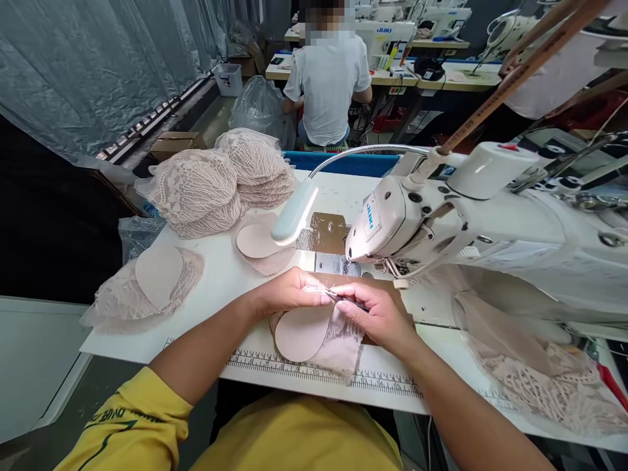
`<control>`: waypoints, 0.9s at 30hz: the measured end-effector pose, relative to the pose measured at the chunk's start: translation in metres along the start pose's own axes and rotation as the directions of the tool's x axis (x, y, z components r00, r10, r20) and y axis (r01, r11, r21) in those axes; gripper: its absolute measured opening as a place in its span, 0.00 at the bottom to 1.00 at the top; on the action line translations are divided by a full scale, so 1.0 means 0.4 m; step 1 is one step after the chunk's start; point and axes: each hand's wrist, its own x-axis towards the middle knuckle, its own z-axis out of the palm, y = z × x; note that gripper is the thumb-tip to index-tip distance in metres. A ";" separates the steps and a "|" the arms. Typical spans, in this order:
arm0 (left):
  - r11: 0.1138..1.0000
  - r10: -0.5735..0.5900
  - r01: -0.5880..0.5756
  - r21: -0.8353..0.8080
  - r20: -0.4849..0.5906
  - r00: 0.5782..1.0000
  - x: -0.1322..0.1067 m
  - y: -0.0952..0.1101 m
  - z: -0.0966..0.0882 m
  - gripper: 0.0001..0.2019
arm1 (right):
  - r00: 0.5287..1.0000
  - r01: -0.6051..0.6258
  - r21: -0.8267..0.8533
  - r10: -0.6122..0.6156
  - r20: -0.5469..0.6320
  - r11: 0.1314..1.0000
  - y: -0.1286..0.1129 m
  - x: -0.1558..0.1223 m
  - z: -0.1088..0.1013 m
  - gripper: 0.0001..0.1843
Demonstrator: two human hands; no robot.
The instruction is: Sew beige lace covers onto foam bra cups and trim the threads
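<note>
My left hand point(289, 292) pinches the top edge of a beige padded cup point(300, 332) with a lace piece point(343, 343) hanging beside it. My right hand point(377, 314) is closed on the same edge and on a small dark tool, probably snips, whose tip shows between the fingers. Both hands meet just in front of the white Juki sewing machine point(471, 229) and its needle plate point(330, 264). The cup and lace rest over the ruler point(304, 368) printed along the table's front edge.
Stacks of lace cups point(216, 183) sit at the back left, a cup on lace point(157, 278) at the left edge, another pair point(260, 245) under the gooseneck lamp point(294, 212). Sewn lace pieces point(544, 379) pile at right. A person in a white shirt point(328, 78) sits ahead.
</note>
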 end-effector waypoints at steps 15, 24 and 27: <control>1.000 0.009 -0.011 0.027 0.088 0.996 0.006 -0.009 0.003 0.18 | 0.997 0.054 0.015 -0.055 0.060 0.998 0.013 0.006 0.004 0.14; 0.999 -0.008 0.004 0.042 0.080 0.997 0.003 -0.004 0.009 0.17 | 0.999 -0.012 0.064 0.015 -0.046 0.998 0.034 0.010 0.011 0.12; 0.999 -0.017 0.014 0.036 0.076 0.997 0.009 -0.004 0.010 0.16 | 0.994 -0.059 0.176 0.074 -0.079 0.983 0.048 0.015 0.017 0.19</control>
